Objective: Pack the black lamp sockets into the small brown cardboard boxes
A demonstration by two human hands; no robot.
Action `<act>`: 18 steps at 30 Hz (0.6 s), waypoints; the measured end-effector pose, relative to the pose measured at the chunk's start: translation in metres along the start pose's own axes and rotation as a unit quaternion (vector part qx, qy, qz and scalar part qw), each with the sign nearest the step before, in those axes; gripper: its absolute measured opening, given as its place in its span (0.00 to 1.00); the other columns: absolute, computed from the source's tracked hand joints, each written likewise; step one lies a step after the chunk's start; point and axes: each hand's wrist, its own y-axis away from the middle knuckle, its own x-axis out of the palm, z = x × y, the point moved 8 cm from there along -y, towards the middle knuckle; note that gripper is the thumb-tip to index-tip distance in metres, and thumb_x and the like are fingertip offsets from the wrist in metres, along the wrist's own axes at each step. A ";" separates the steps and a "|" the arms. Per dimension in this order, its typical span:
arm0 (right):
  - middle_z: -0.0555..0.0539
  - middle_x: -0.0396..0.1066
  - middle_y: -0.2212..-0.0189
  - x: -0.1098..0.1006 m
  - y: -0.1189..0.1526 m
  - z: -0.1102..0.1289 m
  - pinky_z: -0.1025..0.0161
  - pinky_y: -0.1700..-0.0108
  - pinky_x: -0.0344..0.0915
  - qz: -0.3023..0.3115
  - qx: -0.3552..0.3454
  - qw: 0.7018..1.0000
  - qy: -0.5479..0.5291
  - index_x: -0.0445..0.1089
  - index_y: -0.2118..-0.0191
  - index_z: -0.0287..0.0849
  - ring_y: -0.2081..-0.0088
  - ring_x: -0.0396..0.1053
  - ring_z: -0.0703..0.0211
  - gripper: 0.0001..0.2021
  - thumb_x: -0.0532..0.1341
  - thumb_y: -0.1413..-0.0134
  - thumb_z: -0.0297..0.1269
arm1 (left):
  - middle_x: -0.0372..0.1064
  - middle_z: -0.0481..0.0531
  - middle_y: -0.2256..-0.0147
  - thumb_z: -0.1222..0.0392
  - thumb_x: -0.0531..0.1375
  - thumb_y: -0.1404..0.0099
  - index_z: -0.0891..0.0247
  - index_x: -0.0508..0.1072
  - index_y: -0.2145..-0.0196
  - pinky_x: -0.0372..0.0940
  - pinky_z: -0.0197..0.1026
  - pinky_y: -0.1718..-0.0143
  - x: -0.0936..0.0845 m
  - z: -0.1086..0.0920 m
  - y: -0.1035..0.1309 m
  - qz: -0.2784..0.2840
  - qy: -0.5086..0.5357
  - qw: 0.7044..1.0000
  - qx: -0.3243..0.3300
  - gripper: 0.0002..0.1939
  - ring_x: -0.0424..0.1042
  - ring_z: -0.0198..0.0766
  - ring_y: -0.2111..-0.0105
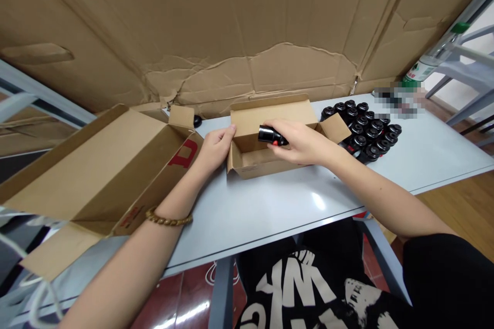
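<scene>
A small open cardboard box (266,168) stands on the table in front of me. My left hand (219,146) is closed on its left edge, thumb and fingers gripping the wall. Above the box opening, my right hand (295,140) grips a shiny black cylinder (266,134) with a red button, tilted nearly flat; it resembles a flashlight, but I cannot tell its kind for sure. Part of it is hidden by the fingers. Right of the box, several similar black cylinders (372,133) stand upright in a close group.
A larger open carton (104,164) with red print lies at the left. Tall cardboard (270,25) walls off the back of the white table (262,211). A green-capped bottle (426,64) stands at the far right. Below the table's front edge is a grey chair frame (223,288).
</scene>
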 end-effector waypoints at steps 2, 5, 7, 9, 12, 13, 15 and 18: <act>0.32 0.78 0.42 0.002 0.000 0.002 0.43 0.39 0.74 0.004 0.000 1.000 0.002 0.68 0.36 0.38 0.43 0.78 0.41 0.20 0.58 0.28 0.38 | 0.59 0.47 0.77 0.37 0.57 0.29 0.57 0.60 0.77 0.56 0.42 0.68 -0.003 -0.006 0.000 -0.009 -0.063 0.997 0.034 0.26 0.59 0.41 0.71; 0.32 0.76 0.39 0.002 0.001 0.004 0.41 0.36 0.73 0.005 0.009 1.000 0.004 0.67 0.34 0.40 0.40 0.76 0.40 0.21 0.57 0.25 0.43 | 0.55 0.47 0.76 0.39 0.53 0.29 0.57 0.57 0.77 0.53 0.42 0.68 -0.002 -0.010 0.000 -0.005 -0.096 0.994 0.052 0.24 0.57 0.40 0.70; 0.33 0.76 0.39 0.000 0.001 0.005 0.40 0.35 0.72 0.008 0.014 1.000 0.002 0.66 0.33 0.40 0.39 0.75 0.40 0.21 0.55 0.23 0.45 | 0.54 0.47 0.76 0.38 0.52 0.30 0.56 0.57 0.76 0.53 0.42 0.67 -0.001 -0.012 0.001 0.002 -0.095 0.994 0.049 0.24 0.57 0.41 0.70; 0.33 0.76 0.40 0.000 0.001 0.005 0.39 0.36 0.72 0.020 0.022 1.000 -0.003 0.67 0.35 0.41 0.41 0.76 0.40 0.21 0.54 0.22 0.45 | 0.53 0.47 0.76 0.36 0.53 0.31 0.56 0.56 0.76 0.52 0.42 0.67 -0.001 -0.014 0.001 0.003 -0.095 0.994 0.049 0.25 0.56 0.41 0.69; 0.34 0.77 0.42 0.000 -0.001 0.004 0.39 0.38 0.72 0.035 0.037 0.999 -0.013 0.67 0.37 0.41 0.43 0.76 0.40 0.19 0.53 0.22 0.46 | 0.52 0.47 0.76 0.34 0.53 0.33 0.56 0.56 0.76 0.51 0.42 0.67 -0.002 -0.016 0.002 0.001 -0.099 0.994 0.050 0.25 0.55 0.41 0.69; 0.34 0.77 0.42 0.000 -0.001 0.003 0.40 0.38 0.72 0.033 0.041 0.998 -0.016 0.68 0.37 0.41 0.43 0.76 0.40 0.19 0.52 0.22 0.47 | 0.53 0.47 0.76 0.34 0.53 0.33 0.56 0.56 0.76 0.51 0.42 0.67 -0.002 -0.015 0.002 0.002 -0.098 0.994 0.049 0.25 0.56 0.42 0.69; 0.33 0.77 0.42 -0.003 -0.002 0.002 0.39 0.37 0.72 0.018 0.048 0.999 -0.017 0.68 0.38 0.41 0.41 0.75 0.39 0.20 0.51 0.21 0.48 | 0.54 0.47 0.76 0.35 0.53 0.33 0.56 0.57 0.76 0.52 0.42 0.66 -0.002 -0.014 0.002 0.003 -0.094 0.995 0.045 0.25 0.56 0.42 0.69; 0.33 0.75 0.39 -0.006 -0.001 0.002 0.38 0.35 0.71 -0.013 0.039 0.999 -0.010 0.67 0.37 0.41 0.38 0.74 0.38 0.20 0.54 0.23 0.48 | 0.54 0.47 0.76 0.35 0.53 0.33 0.56 0.57 0.77 0.52 0.43 0.67 -0.003 -0.012 0.001 -0.001 -0.093 0.995 0.048 0.25 0.56 0.42 0.69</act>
